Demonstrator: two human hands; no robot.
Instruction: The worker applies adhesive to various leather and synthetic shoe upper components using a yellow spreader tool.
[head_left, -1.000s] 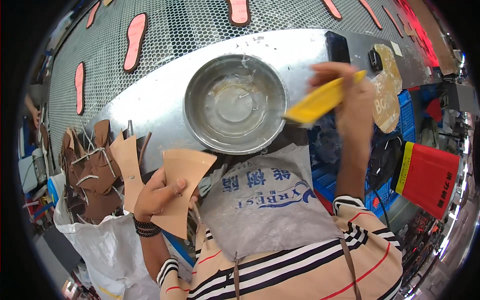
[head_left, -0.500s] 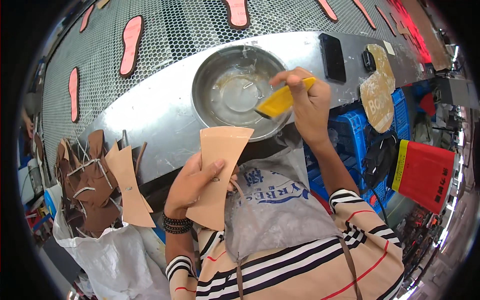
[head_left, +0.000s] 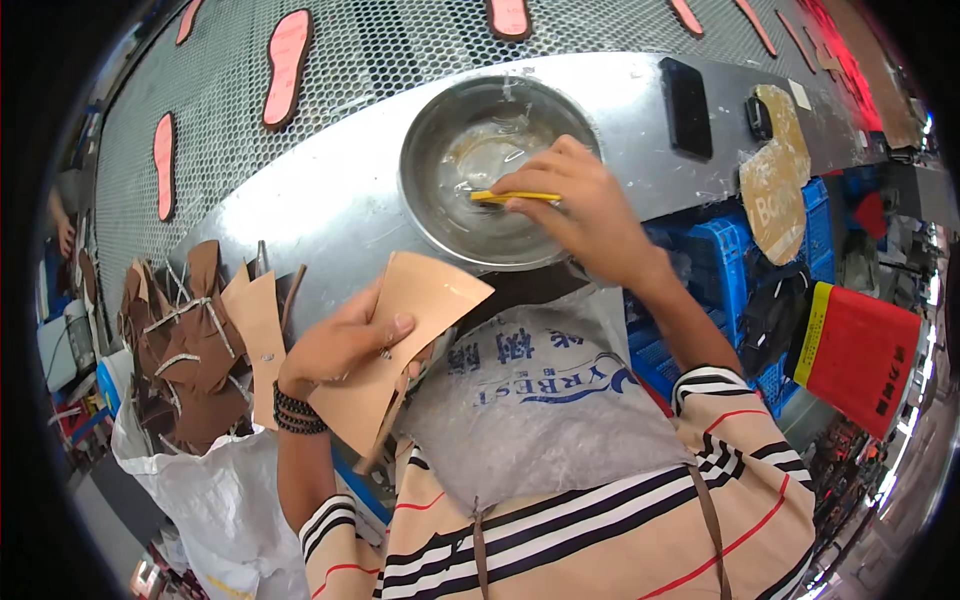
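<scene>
My left hand (head_left: 345,345) grips a tan, waisted flat shoe piece (head_left: 425,300), thumb pressed on its face. The edge of at least one more layer shows beneath. Held in my right hand (head_left: 580,205) is a flat yellow brush (head_left: 530,195), seen nearly edge-on, its working end low inside the round metal bowl (head_left: 420,215). A translucent, wet-looking residue coats the bowl's bottom. My right palm hides part of the bowl's right side. The tan piece is apart from the bowl, nearer to my apron (head_left: 540,420).
Brown tied pieces (head_left: 205,350) and tan pieces (head_left: 262,325) fill a white sack (head_left: 215,500) at left. Pink insoles (head_left: 288,65) lie on the mesh surface (head_left: 350,60) beyond the metal ledge. A black phone (head_left: 686,108) and blue crates (head_left: 715,265) are at right.
My right hand has moved the brush left and turned it edge-on, down into the bowl. My left hand has shifted left and tilted the tan piece to the right. The whole view has shifted slightly.
</scene>
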